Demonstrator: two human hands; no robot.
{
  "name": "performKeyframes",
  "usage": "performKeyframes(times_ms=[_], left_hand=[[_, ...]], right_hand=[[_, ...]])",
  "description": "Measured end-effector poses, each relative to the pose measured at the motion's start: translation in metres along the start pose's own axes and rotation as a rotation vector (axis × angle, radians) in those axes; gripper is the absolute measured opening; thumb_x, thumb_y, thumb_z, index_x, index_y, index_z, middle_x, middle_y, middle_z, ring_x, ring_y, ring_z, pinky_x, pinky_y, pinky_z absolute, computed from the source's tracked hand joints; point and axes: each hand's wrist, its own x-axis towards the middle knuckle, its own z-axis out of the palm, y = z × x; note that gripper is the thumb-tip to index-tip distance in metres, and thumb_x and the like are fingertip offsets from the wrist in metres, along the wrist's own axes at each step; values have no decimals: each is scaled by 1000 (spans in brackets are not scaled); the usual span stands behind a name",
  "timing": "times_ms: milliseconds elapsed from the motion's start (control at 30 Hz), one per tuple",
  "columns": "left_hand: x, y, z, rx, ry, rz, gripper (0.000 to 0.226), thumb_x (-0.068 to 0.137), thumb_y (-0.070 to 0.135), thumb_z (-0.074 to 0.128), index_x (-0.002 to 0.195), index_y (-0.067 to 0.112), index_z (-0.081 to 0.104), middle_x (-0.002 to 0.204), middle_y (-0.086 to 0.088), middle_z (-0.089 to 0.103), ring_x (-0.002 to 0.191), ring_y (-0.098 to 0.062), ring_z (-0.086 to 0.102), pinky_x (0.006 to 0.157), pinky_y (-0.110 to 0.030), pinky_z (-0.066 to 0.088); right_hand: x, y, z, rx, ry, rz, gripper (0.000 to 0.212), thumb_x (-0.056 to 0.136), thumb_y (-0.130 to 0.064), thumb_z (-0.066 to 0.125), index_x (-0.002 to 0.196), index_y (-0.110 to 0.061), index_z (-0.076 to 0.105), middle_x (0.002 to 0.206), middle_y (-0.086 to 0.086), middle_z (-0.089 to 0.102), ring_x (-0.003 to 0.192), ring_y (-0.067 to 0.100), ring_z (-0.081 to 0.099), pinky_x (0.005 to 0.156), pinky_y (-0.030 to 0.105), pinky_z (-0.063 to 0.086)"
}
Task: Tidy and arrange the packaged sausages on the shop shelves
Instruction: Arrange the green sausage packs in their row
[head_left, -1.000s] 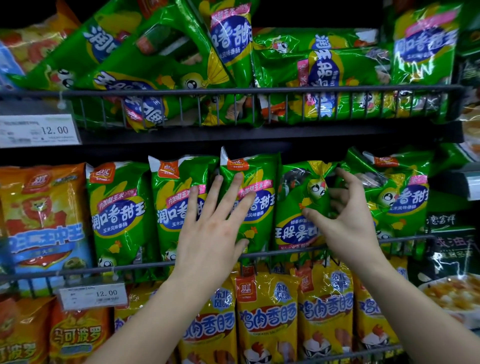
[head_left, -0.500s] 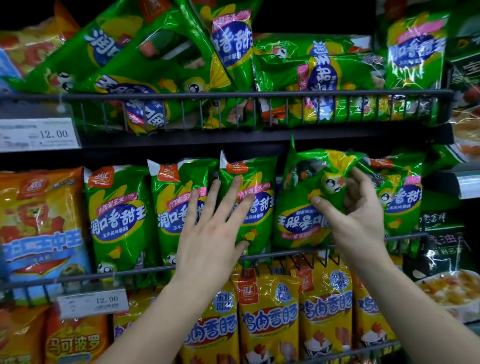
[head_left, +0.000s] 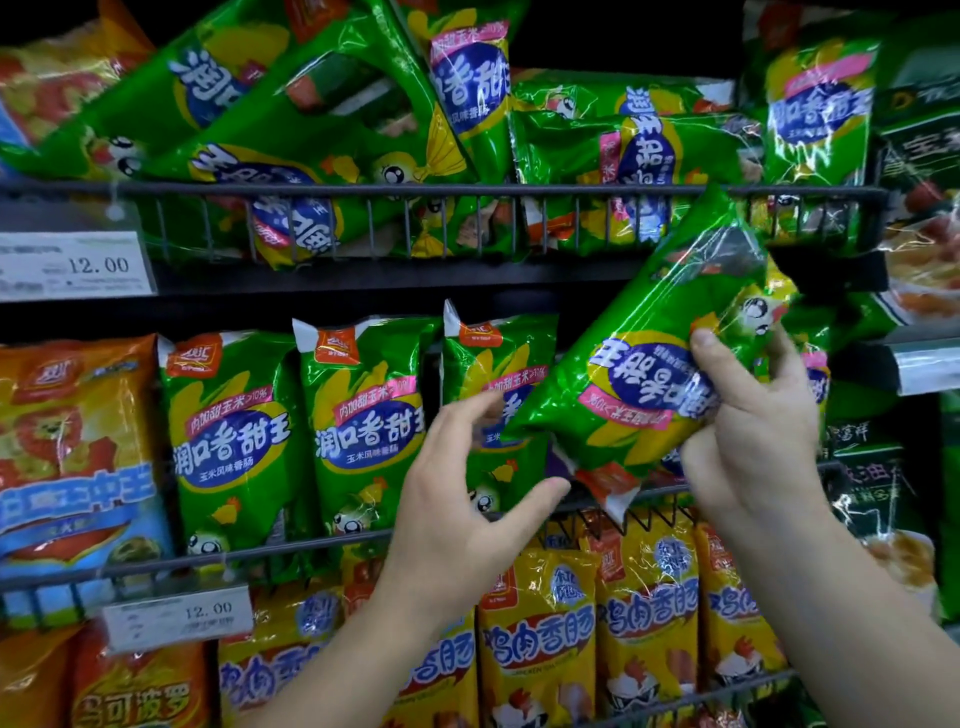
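Green pack (head_left: 639, 374) upside down, long axis slanting lower-left to upper-right; right hand (head_left: 753, 431) grips its right edge; left hand (head_left: 467, 499) empty, fingers spread, nearest lower end.

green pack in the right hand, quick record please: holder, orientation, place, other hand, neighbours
holder: right hand grips the green pack, thumb on its front
orientation: tilted, print upside down
place: in front of the middle shelf rail
other hand: left hand open beside the pack's lower end, contact unclear
neighbours: three upright green packs to its left
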Motion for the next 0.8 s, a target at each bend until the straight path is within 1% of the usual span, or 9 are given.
performKeyframes(times_ms=[100,200,300,367,433,533,600,733,800], left_hand=[[-3,10,5,-463,-10,-221,70,64,46,84,125,40,51,123,20,63,110,2,63,85,-20,53],[-4,12,10,-692,51,-269,56,62,22,82,115,19,61,103,2,75,98,-12,71,77,-20,55],[-11,12,14,-773,98,-279,45,71,15,82,112,13,63,102,-1,75,98,-15,71,78,-24,56],[-14,12,16,-785,141,-303,35,78,19,78,110,14,64,103,-2,74,99,-18,71,81,-30,58],[-14,13,14,-782,171,-314,24,86,15,72,109,15,65,102,-1,74,98,-18,71,78,-29,59],[-11,14,7,-797,185,-322,20,91,10,65,99,28,63,89,20,73,88,2,69,63,-11,53],[-8,11,1,-728,212,-292,25,90,13,66,95,36,58,82,35,68,84,15,64,62,-5,49],[-3,6,-7,-557,255,-249,19,91,20,65,89,39,62,83,29,69,80,11,64,73,-29,55],[1,3,-10,-502,253,-224,18,93,21,63,89,39,63,81,26,70,78,8,64,72,-36,56]], right_hand=[[-10,10,6,48,18,92,54,90,-3,64,136,-19,42,115,11,72,98,22,72,88,47,58],[-24,18,13,85,30,155,67,92,-5,63,149,-18,30,88,5,78,80,16,75,72,39,62],[-34,23,14,83,52,197,70,91,-9,64,151,-17,28,104,12,75,82,17,75,68,38,62],[-38,26,12,26,86,198,75,84,-16,71,148,-17,31,121,15,67,92,18,74,74,37,62],[-42,30,7,-90,121,186,81,69,-27,79,139,-17,38,133,16,58,103,22,70,83,39,60],[-50,30,0,-333,109,188,106,49,-51,88,134,-7,44,131,15,60,107,25,68,89,43,57],[-54,28,-5,-494,67,217,116,42,-67,87,132,-6,49,123,14,65,107,26,68,92,47,56],[-60,19,-19,-699,-31,233,55,79,-48,73,106,-2,61,85,11,75,71,19,74,64,31,58],[-62,16,-26,-861,-35,186,54,79,-53,69,93,-1,64,71,8,74,60,13,70,63,30,52]])
